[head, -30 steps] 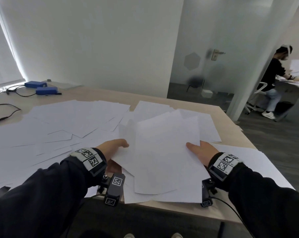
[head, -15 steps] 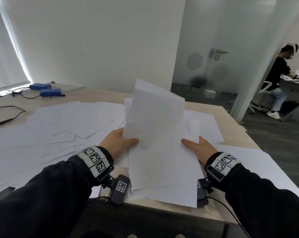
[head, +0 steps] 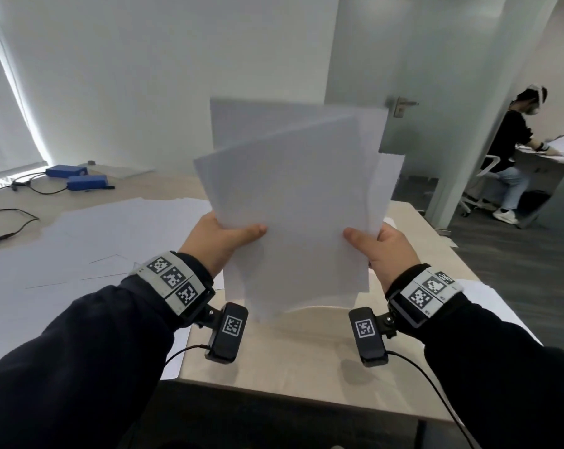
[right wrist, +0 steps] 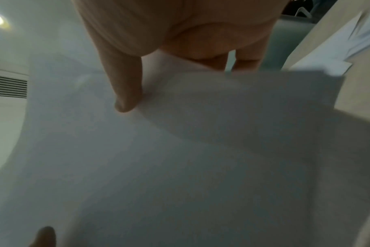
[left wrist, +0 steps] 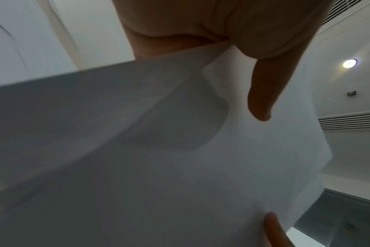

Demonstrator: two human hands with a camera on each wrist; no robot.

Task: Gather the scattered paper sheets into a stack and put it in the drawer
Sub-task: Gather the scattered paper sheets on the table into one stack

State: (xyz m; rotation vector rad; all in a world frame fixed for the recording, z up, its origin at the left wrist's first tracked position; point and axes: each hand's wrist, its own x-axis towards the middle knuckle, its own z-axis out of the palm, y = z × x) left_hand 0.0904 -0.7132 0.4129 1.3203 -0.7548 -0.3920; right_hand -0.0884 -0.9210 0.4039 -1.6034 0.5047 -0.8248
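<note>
A bundle of white paper sheets (head: 293, 196) stands nearly upright above the table, its sheets fanned and uneven at the top. My left hand (head: 222, 236) pinches its left edge, thumb on the front. My right hand (head: 376, 246) pinches its right edge the same way. In the left wrist view the paper (left wrist: 180, 158) fills the picture under my thumb (left wrist: 262, 93). The right wrist view shows the sheets (right wrist: 180, 158) with my thumb (right wrist: 125, 86) pressed on them. More loose sheets (head: 89, 254) lie spread over the table to the left. No drawer is in view.
The light wooden table (head: 306, 358) shows bare below the bundle, up to its front edge. Two blue boxes (head: 76, 178) with black cables (head: 12, 222) lie at the far left. A person (head: 513, 150) sits at another desk beyond a glass door (head: 400, 105).
Both hands have lifted the bundle off the table and tipped it from lying flat to nearly upright, leaving bare tabletop where it lay.
</note>
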